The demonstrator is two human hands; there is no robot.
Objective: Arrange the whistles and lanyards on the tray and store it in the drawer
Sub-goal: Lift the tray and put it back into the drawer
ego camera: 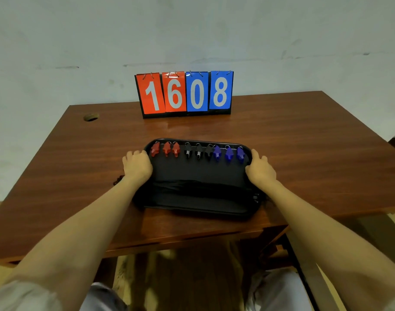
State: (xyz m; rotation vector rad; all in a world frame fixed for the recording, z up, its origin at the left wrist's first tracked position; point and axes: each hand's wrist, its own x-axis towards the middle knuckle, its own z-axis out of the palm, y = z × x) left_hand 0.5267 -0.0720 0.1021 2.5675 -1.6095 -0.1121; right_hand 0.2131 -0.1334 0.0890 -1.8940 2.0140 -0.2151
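Gripping tray point(198, 173) ends, left hand point(137, 163), right hand point(260, 168)

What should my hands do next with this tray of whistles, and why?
Probably lift the tray level and slowly. The left hand and right hand grip its two ends, the whistles lie in a row sorted by colour, and the lanyards sit bundled at the near side, so a tilt could scatter them.

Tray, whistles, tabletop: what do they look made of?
Tray: matte black, no glare; plastic or fabric-covered, unclear. Whistles: glossy moulded plastic in red, black, blue; small highlights. Tabletop: reddish wood grain, semi-gloss sheen; likely veneer or laminate.
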